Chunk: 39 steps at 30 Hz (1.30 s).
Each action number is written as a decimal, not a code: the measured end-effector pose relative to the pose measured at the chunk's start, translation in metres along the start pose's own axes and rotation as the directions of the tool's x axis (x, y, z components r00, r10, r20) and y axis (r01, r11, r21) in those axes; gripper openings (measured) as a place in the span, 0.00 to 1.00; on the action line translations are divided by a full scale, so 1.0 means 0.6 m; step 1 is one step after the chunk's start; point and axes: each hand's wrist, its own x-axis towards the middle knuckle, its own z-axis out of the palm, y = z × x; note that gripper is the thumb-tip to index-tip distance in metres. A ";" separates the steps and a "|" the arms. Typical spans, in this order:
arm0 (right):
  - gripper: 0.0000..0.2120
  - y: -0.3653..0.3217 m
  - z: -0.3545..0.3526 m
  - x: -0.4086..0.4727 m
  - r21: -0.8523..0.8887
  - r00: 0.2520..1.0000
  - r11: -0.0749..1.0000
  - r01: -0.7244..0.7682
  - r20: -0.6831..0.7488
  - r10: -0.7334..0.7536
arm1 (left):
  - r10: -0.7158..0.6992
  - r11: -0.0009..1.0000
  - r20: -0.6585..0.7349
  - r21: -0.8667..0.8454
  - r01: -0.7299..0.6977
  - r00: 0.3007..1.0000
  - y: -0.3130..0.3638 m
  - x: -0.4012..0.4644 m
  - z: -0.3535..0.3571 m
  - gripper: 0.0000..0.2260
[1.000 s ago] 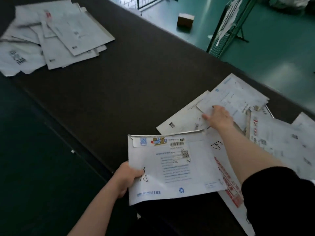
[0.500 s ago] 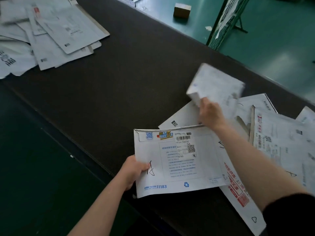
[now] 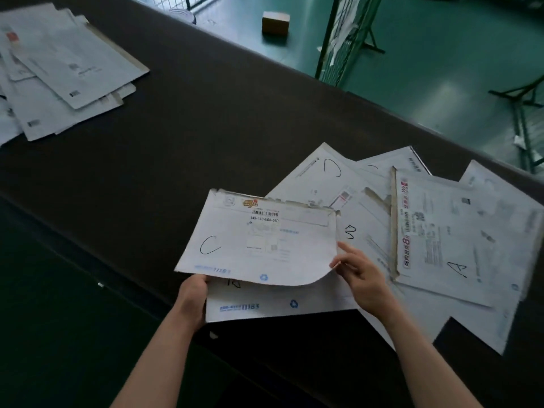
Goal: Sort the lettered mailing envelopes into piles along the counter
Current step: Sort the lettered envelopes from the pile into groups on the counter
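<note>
My left hand point(image 3: 192, 300) grips the lower left corner of two stacked white envelopes above the dark counter point(image 3: 206, 128). The top one, the envelope marked C point(image 3: 259, 242), covers most of the lower envelope printed 11183 point(image 3: 265, 306). My right hand point(image 3: 365, 281) pinches the C envelope's right edge, where its corner curls up. To the right, a loose heap lies on the counter: another C envelope point(image 3: 318, 178), a B envelope point(image 3: 363, 231) and an A envelope point(image 3: 441, 237). A pile of envelopes point(image 3: 59, 75) sits at the far left.
The counter's near edge runs diagonally past my left wrist, with dark floor below. Beyond the far edge lies green floor with a small cardboard box point(image 3: 275, 22) and a wire rack point(image 3: 344, 39).
My right hand lifted an envelope off the heap and brought it over onto the one in my left hand. The letter C now faces up there.
</note>
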 end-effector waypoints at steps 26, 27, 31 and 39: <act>0.15 -0.001 -0.037 -0.275 0.517 0.916 0.756 -0.401 0.248 0.316 | 0.307 0.941 -0.064 -0.129 -0.313 0.949 -0.179 -0.358 -0.064 0.15; 0.16 -0.023 -0.019 -0.273 0.510 0.915 0.762 -0.399 0.283 0.289 | 0.318 0.932 -0.065 -0.162 -0.325 0.946 -0.172 -0.369 -0.093 0.15; 0.23 -0.135 0.074 -0.259 0.472 0.903 0.800 -0.369 0.386 0.189 | 0.362 0.903 -0.069 -0.223 -0.368 0.930 -0.146 -0.392 -0.210 0.14; 0.14 -0.382 0.374 -0.196 0.235 0.890 0.946 -0.224 0.445 0.100 | 0.393 0.833 -0.211 -0.329 -0.444 0.895 -0.117 -0.374 -0.554 0.14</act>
